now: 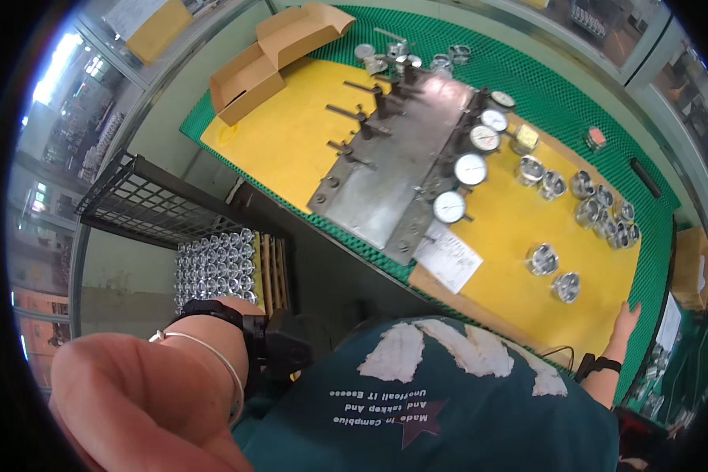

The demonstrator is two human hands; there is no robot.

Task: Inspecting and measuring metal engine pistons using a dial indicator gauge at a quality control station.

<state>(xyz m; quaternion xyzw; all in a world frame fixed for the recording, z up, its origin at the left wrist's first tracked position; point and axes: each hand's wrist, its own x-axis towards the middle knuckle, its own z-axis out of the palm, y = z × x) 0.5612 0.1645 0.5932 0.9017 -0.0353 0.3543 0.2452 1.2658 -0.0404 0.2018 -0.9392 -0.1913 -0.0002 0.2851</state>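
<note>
My left hand (126,401) is raised very close at the lower left, large and blurred. Its fingers run out of the picture, so their grip does not show. A white cord bracelet (197,344) and a black strap with a dark device (271,346) circle that arm. My right hand (623,321) lies at the table's right edge, on the border of yellow sheet (480,303) and green mat (651,259), fingers stretched out and holding nothing visible. Nearest to it is a shiny round metal part (566,287), with another metal part (543,259) beside it.
A steel plate fixture (381,185) with clamps and several dial gauges (470,169) stands mid-table. More metal parts (586,212) cluster at the right. A cardboard box (248,82) stands far left. Below the table's left side, rows of metal parts (216,263) stand near a black crate (161,204).
</note>
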